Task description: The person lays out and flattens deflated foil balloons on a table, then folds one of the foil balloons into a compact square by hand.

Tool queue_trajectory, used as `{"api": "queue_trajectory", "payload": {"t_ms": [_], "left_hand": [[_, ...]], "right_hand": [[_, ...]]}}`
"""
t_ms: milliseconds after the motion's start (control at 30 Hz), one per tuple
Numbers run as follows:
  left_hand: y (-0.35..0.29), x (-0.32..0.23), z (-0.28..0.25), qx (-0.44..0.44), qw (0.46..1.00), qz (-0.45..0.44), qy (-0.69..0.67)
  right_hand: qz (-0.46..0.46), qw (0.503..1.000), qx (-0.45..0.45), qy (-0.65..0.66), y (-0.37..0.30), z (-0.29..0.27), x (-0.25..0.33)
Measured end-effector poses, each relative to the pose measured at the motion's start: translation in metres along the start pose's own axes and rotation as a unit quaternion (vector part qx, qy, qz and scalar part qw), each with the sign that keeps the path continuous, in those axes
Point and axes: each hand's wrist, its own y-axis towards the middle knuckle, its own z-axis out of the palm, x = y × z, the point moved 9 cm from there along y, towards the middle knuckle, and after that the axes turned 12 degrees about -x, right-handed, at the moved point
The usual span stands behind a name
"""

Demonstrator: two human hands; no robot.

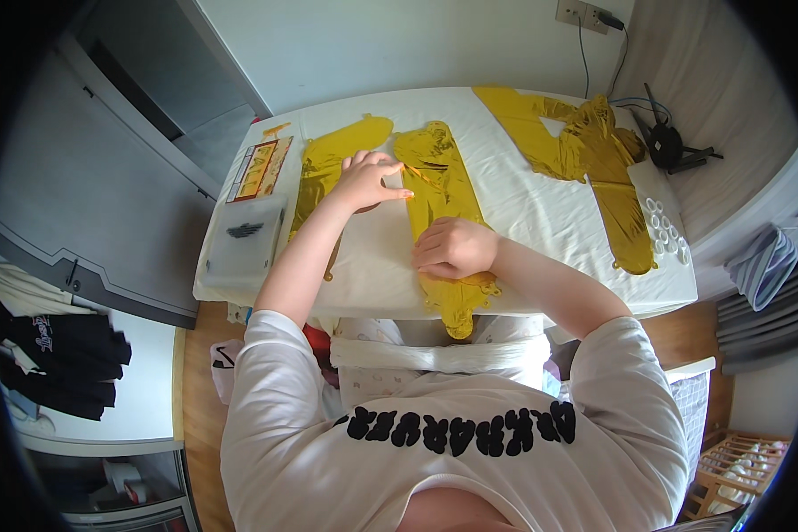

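Note:
Flat gold foil balloons lie across the white-covered table. My right hand (457, 247) is curled over the lower part of the middle foil balloon (436, 206), its fingers closed against the foil. My left hand (363, 182) is at that balloon's left edge, thumb and forefinger spread apart. A thin orange strip (420, 176) lies over the foil beside the left forefinger; whether they touch is hard to see. Another foil balloon (337, 151) lies partly hidden under my left hand and forearm.
More gold foil (550, 142) spreads over the table's far right. Small clear rings (665, 232) lie near the right edge, with a black router (668, 144) behind. A clear plastic bag (244, 238) and a printed orange packet (262, 168) lie on the left of the white tablecloth (377, 266).

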Motion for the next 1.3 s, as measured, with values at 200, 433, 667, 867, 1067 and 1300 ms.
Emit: {"api": "queue_trajectory", "payload": {"t_ms": [200,433,667,867,1067,1300], "left_hand": [[0.006,0.005,0.003,0.023,0.999,-0.014,0.024],[0.004,0.009,0.002,0.02,0.998,-0.036,0.046],[-0.02,-0.041,-0.012,-0.116,0.989,-0.018,0.094],[-0.034,-0.105,0.014,-0.056,0.984,0.156,-0.065],[-0.038,-0.092,0.051,0.013,0.984,0.178,-0.013],[-0.039,-0.101,0.049,0.099,0.986,0.133,-0.003]], "right_hand": [[-0.052,0.998,0.012,-0.038,0.002,-0.001,0.01],[-0.102,0.992,0.01,-0.071,0.001,0.002,0.018],[-0.091,0.995,-0.004,-0.051,-0.001,0.002,0.014],[-0.084,0.995,0.0,-0.048,-0.003,0.001,0.011],[-0.114,0.99,-0.008,-0.079,0.003,0.0,0.025],[0.16,0.949,-0.166,-0.216,-0.008,-0.063,-0.037]]}}
